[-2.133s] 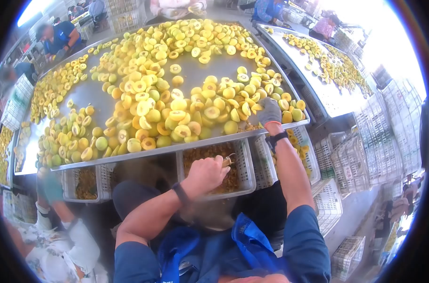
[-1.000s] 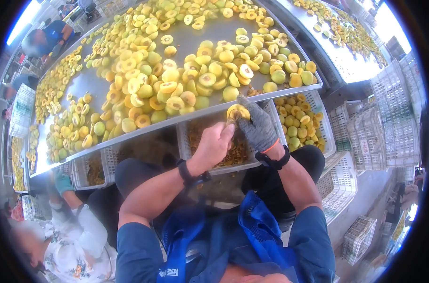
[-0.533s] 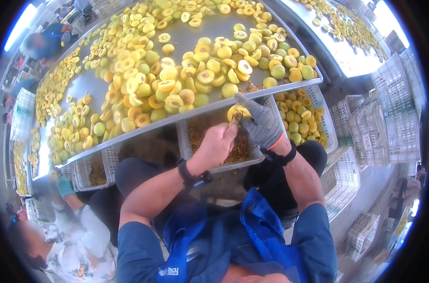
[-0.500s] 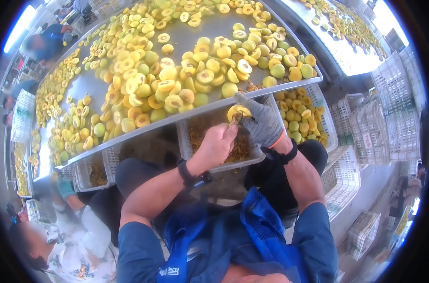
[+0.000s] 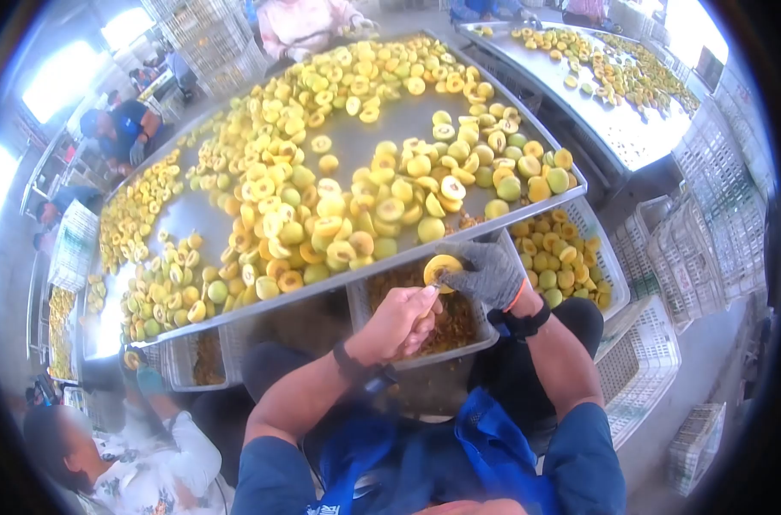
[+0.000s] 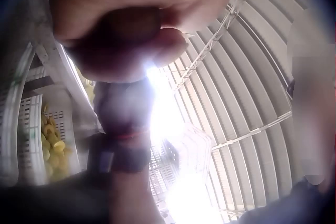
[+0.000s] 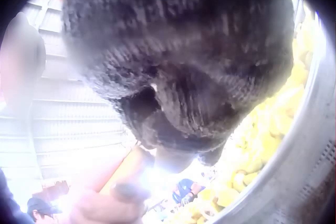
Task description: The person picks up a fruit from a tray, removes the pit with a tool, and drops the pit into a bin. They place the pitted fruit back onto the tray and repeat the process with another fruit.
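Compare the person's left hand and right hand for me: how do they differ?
Covering: the left hand is bare, while the right hand wears a grey glove with an orange edge at the cuff.

Hold: the left hand grips a slim tan handle, while the right hand holds a cut yellow fruit.

Shared: both wrists wear dark bands.

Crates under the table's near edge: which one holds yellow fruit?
The rightmost crate, beside the gloved right hand; the middle crate and left crate hold brown scraps.
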A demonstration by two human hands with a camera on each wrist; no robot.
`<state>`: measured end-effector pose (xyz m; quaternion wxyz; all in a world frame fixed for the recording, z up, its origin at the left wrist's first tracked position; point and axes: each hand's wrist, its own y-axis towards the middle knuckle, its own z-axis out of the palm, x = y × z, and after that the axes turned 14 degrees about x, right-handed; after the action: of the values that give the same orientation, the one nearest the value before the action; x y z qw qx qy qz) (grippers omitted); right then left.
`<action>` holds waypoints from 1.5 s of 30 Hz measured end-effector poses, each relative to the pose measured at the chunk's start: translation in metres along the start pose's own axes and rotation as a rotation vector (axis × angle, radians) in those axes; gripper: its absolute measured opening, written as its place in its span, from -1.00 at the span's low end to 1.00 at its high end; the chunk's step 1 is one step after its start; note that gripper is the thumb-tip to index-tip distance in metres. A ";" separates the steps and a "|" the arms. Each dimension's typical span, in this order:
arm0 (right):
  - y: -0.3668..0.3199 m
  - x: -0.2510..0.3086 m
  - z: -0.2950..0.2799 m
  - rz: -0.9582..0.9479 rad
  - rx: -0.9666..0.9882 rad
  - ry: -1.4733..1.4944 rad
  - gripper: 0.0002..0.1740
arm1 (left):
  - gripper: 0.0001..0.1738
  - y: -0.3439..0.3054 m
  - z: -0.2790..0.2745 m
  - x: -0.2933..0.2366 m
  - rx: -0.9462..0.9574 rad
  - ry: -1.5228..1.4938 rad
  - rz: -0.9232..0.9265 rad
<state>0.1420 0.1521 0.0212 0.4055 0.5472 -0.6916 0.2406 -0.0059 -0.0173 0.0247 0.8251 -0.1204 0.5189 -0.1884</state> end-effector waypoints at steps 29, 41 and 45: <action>-0.012 -0.008 0.022 -0.231 -0.144 -0.010 -0.45 | -0.47 -0.013 -0.001 -0.010 0.196 -0.135 -0.091; -0.008 -0.011 0.026 -0.265 -0.143 -0.053 -0.46 | -0.50 -0.018 -0.004 -0.011 0.217 -0.171 -0.086; -0.009 -0.007 0.043 -0.100 -0.221 0.123 -0.46 | -0.57 -0.009 -0.012 -0.004 0.216 -0.051 -0.027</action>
<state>0.1381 0.1205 -0.0094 0.5163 0.5172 -0.6596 0.1756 -0.0201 -0.0241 0.0261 0.8435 -0.0427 0.4728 -0.2511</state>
